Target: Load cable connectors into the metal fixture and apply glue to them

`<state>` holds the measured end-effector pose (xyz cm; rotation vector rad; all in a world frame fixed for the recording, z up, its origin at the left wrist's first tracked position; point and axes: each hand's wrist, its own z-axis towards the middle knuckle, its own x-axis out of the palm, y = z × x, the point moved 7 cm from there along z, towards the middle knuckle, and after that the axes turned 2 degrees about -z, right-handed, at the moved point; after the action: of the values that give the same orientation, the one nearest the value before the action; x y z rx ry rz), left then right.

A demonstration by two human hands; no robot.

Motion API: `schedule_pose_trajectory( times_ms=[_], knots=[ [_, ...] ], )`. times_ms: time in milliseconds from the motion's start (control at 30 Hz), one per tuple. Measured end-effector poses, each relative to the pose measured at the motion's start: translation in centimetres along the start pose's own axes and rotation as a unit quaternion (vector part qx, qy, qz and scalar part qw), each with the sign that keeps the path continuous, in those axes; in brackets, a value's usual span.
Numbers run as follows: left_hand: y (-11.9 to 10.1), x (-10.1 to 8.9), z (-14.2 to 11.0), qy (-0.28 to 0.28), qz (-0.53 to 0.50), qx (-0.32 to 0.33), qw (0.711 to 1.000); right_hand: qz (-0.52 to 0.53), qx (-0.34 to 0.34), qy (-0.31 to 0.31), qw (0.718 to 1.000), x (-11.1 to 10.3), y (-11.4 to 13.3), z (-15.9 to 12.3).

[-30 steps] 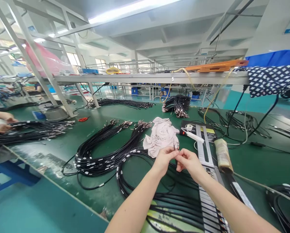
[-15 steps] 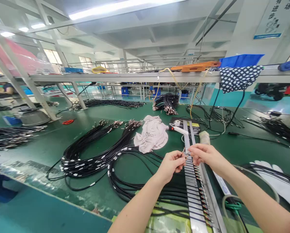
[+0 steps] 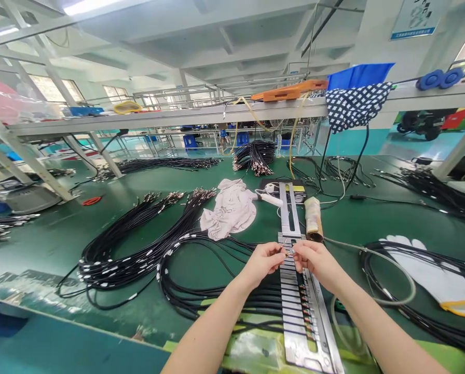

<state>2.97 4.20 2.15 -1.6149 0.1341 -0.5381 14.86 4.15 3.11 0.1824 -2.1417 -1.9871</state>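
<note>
My left hand (image 3: pixel 262 262) and my right hand (image 3: pixel 314 259) meet fingertip to fingertip above a long metal fixture rail (image 3: pixel 291 215), pinching the small metal connector (image 3: pixel 289 252) at the end of a thin black cable. Other cable ends with red-tipped connectors (image 3: pixel 305 301) sit in the rail's slots below my hands. A coil of black cables (image 3: pixel 193 280) runs under my left forearm toward the rail.
A crumpled pale cloth (image 3: pixel 228 210) lies behind my hands, beside a white handheld tool (image 3: pixel 267 197) and a tape-wrapped roll (image 3: pixel 312 218). More black cable bundles (image 3: pixel 123 249) spread left and far back (image 3: pixel 254 156). A white glove (image 3: pixel 431 270) lies right. A shelf (image 3: pixel 178 117) spans overhead.
The view has swung right and down. My hands, still pinching the connector, have come from beside the cloth to over the metal rail. The other person's hands at left are out of view.
</note>
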Motion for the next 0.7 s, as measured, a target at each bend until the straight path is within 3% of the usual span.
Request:
schedule_pose_trajectory(
  times_ms=[367,700],
  knots=[
    [1.9,-0.5,1.0,-0.001,-0.015,-0.034,0.999,0.075,0.027,0.016,0.997,-0.1,-2.1,0.1],
    [1.9,-0.6,0.8,-0.021,-0.048,-0.026,0.998,0.08,0.058,0.022,0.995,0.2,-2.8,1.0]
  ],
)
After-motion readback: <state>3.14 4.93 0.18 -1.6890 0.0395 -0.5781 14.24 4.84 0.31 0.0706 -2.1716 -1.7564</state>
